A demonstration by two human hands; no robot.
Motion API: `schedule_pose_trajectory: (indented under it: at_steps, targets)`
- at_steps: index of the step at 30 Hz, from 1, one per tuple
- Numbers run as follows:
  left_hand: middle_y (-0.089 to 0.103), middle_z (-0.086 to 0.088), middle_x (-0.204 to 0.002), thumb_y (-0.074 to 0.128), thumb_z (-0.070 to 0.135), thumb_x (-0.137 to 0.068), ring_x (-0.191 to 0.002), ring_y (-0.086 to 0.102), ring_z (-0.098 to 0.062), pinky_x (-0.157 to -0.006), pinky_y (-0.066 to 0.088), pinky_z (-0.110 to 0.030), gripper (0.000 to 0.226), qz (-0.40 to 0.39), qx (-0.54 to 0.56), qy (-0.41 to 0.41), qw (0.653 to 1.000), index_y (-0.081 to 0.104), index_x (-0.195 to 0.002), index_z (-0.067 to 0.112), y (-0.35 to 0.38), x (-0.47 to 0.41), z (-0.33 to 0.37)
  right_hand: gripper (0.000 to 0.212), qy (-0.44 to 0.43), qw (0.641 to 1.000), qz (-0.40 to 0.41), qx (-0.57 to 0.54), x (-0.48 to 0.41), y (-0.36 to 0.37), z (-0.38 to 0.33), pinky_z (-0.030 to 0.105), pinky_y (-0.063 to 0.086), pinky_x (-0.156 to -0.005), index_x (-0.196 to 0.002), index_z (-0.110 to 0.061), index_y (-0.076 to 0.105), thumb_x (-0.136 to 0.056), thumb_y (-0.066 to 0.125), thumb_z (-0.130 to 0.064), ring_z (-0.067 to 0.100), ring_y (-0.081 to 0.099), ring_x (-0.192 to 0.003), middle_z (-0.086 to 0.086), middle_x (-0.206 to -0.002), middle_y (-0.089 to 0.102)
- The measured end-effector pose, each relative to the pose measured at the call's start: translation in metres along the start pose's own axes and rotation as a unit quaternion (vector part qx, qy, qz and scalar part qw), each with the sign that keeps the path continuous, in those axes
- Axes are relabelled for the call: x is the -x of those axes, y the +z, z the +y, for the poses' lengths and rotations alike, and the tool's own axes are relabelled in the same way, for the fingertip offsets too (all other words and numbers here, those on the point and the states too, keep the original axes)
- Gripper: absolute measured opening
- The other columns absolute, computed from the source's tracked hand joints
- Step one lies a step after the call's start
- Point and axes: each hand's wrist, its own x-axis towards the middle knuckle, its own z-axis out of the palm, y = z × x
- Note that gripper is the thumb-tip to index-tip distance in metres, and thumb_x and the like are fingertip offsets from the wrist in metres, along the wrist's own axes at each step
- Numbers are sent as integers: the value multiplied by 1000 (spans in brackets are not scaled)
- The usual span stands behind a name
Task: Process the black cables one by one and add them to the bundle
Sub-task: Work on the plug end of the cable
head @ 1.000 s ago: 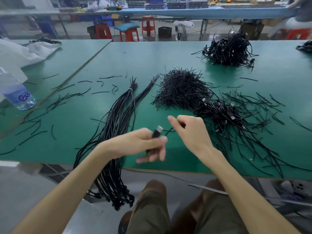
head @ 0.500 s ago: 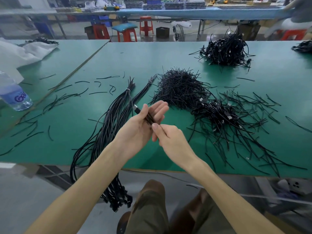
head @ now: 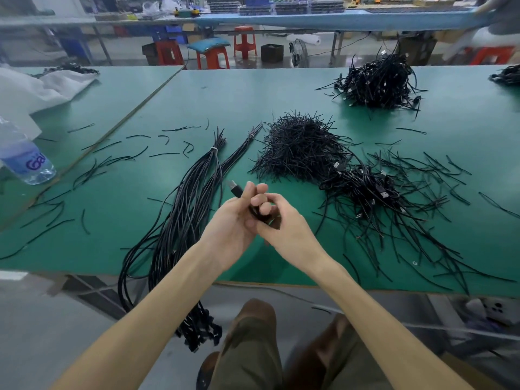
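Head view: left hand (head: pixel 235 220) and right hand (head: pixel 284 229) both grip one black cable (head: pixel 237 190) above the worktop (head: pixel 281 88) beside the bundle (head: pixel 197 198); its trailing length, unseen, risks snagging the loose pile (head: pixel 363 190).

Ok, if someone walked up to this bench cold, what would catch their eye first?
Probably the two hands meeting at the centre: the left hand grips a black cable whose USB plug pokes out above the fingers, and the right hand closes in on it. Next, the long tied bundle trailing off the near edge of the green table, and the spiky heap of black ties behind the hands.
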Motion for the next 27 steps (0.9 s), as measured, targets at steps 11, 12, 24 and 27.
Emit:
schedule_pose_trajectory:
  at_steps: [11,12,24,27]
  targets:
    - [69,-9,-94,46,6,-103,-95,70,-23,-81,59,-36,26,-154,-140,-30,978,71,-109,3,-12,1,-2,39,25,995,-31,-86,4,-17,10,26,53,-60,-117,-32,69,-83,73,-12,9,56,-76,-5,-79,57]
    - [70,-12,-97,46,7,-104,-97,70,-24,-82,59,-39,27,-170,-152,-40,973,73,-106,4,-13,1,-2,44,24,994,-46,-96,4,-19,9,22,51,-57,-117,-33,69,-83,73,-7,10,53,-76,-2,-80,53]
    - [71,-13,-112,43,7,-106,-118,64,-31,-101,51,-38,30,-219,-228,-25,948,64,-126,0,-18,0,16,46,-52,997,-4,-49,6,-21,1,15,49,-62,-116,-33,73,-74,79,-16,0,61,-68,-20,-77,69]
    - [70,-12,-103,43,6,-106,-118,63,-35,-107,48,-44,19,-214,-256,-6,943,61,-108,2,-18,3,17,47,-57,997,16,-53,7,-15,1,18,51,-69,-119,-26,71,-74,80,-15,0,64,-72,-19,-83,70]
